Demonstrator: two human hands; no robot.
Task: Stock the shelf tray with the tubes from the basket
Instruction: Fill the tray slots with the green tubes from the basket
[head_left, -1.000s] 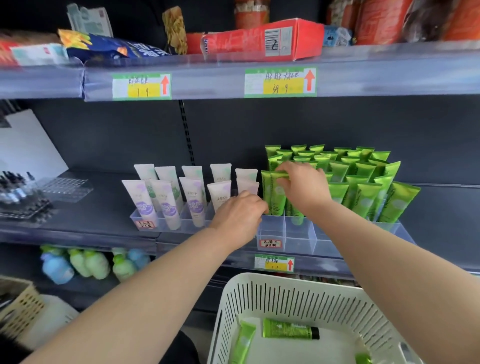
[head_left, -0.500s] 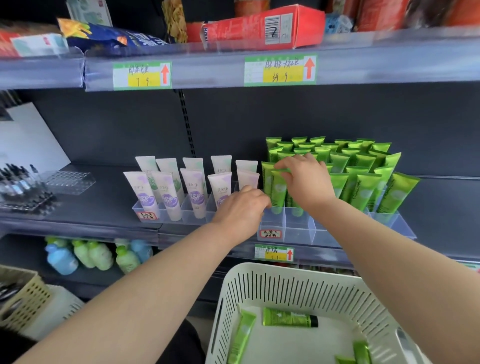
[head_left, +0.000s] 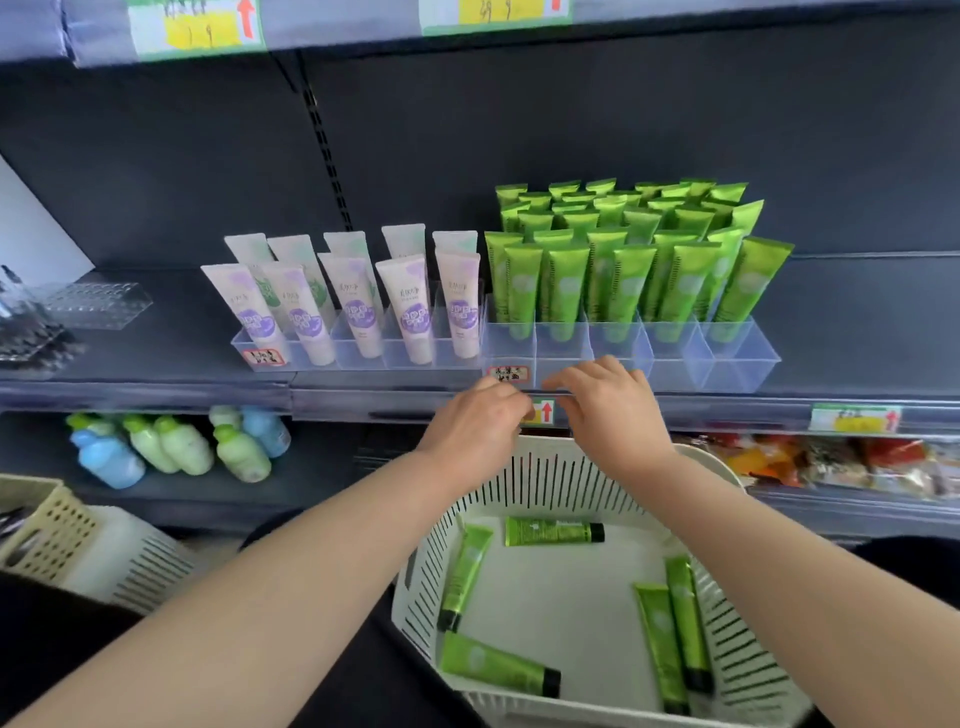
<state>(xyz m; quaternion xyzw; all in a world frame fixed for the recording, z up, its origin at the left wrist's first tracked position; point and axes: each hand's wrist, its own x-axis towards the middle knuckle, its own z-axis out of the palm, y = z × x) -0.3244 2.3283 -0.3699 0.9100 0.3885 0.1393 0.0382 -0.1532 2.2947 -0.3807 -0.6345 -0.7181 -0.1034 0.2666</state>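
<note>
closest in, the white slotted basket (head_left: 421, 587) holds five loose tubes (head_left: 553, 531) lying flat on its floor, well apart from one another, black caps pointing different ways. they look light, soft-walled and glossy, so probably a bit slippery. the firm places to take hold would be the cap end or the flat crimped tail, since a squeeze mid-body would likely dent one. the basket's walls are tall, so each tube needs lifting straight up. above its far rim, the left hand (head_left: 475, 421) has its fingers curled under with the tips hidden, and i cannot tell if they pinch anything. the right hand (head_left: 608, 410) has its fingers loosely bent and close together, with nothing seen in them. both hover just in front of the shelf rail (head_left: 727, 410). beyond it, the clear tray (head_left: 727, 364) shows bare front cells, which seem the open room. its thin dividers are edges to clear. behind them the standing green tubes (head_left: 628, 280) lean packed, easy to topple, with white-and-purple tubes (head_left: 410, 306) just beside them. the upper shelf (head_left: 675, 21) sits far above, leaving headroom.
</note>
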